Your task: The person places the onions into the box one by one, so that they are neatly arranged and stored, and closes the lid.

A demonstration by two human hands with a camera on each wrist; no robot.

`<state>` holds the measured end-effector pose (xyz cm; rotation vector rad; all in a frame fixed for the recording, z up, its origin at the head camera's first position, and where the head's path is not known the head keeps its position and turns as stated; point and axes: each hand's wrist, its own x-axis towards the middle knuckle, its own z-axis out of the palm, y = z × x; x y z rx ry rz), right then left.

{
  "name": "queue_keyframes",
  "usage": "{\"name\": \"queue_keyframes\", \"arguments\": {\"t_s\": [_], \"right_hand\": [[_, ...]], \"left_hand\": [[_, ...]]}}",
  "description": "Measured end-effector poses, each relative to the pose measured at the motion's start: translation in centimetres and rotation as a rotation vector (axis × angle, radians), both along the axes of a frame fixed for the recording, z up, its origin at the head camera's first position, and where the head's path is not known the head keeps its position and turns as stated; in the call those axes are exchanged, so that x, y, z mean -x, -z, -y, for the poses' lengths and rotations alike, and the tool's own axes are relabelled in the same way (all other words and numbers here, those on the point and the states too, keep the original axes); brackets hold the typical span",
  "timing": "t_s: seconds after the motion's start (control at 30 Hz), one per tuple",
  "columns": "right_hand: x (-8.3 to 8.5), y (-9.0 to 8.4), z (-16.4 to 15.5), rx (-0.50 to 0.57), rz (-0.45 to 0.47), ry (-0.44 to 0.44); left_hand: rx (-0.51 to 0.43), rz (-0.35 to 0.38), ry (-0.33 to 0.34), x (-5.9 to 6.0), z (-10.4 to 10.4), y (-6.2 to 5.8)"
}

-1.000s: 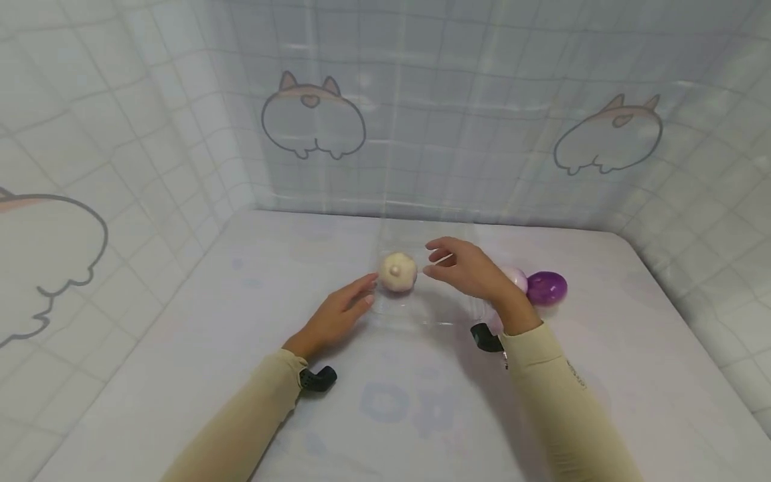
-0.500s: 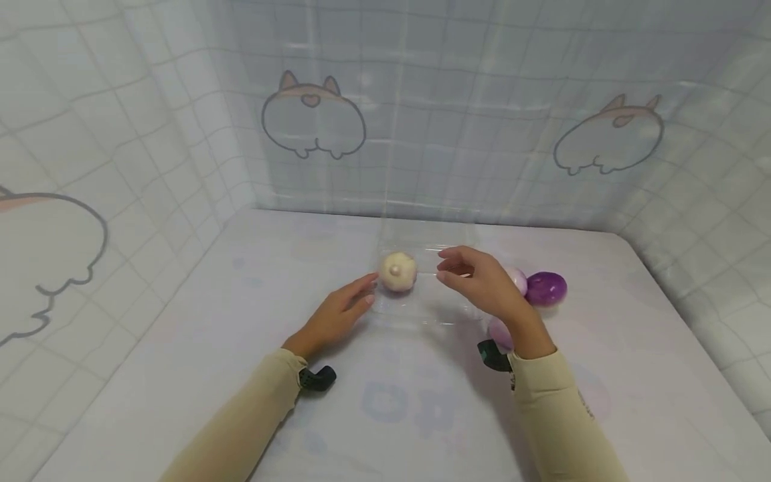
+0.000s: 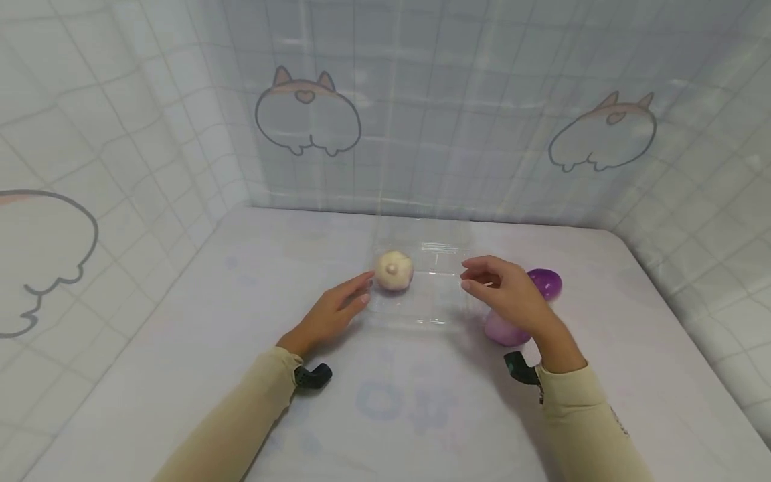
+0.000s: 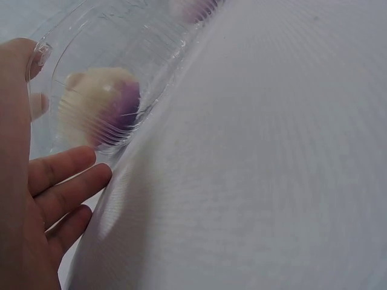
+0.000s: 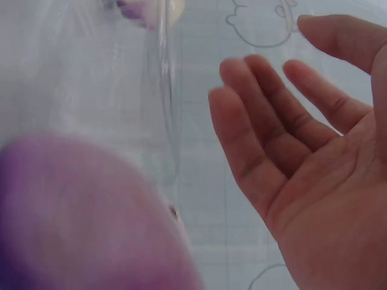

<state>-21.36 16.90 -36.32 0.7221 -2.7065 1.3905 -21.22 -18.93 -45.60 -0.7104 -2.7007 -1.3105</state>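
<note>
Steadying a thin clear tray [image 3: 421,314] mid-table, a cream bulb [image 3: 394,270] inside.
We are resting our relaxed left hand [image 3: 328,316] against its edge; right hand [image 3: 512,298] is hovering loosely spread, holding nothing. The tray looks light and flimsy; best gripped by its rim.

Soft, even light fills the white enclosure, bright and slightly washed out. Faint shadows sit under both forearms on the bench [image 3: 181,375]. The clear plastic tray [image 3: 421,314] catches small glints. The head view bows at its edges. In the right wrist view a purple ball [image 5: 78,223] looms close, blurred.
</note>
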Motion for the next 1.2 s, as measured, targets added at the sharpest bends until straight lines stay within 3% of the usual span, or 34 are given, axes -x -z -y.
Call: {"name": "queue_keyframes", "arguments": {"t_s": [0.27,0.7,0.97,1.2], "right_hand": [[-0.8,0.5,-2.8,-0.01,0.049,0.04],[-1.6,0.8,-6.5,0.007,-0.021,0.108],[-2.6,2.3,-8.2,0.004,-0.021,0.165],[-2.4,3.2,-8.8,-0.042,0.04,0.067]], "left_hand": [[-0.011,-0.016,0.03,0.1,0.0,-0.1],[0.005,-0.027,0.036,0.2,0.2,-0.1],[0.003,-0.011,0.032,0.2,0.1,-0.5],[-0.01,-0.013,0.035,0.3,0.0,-0.1]]}}
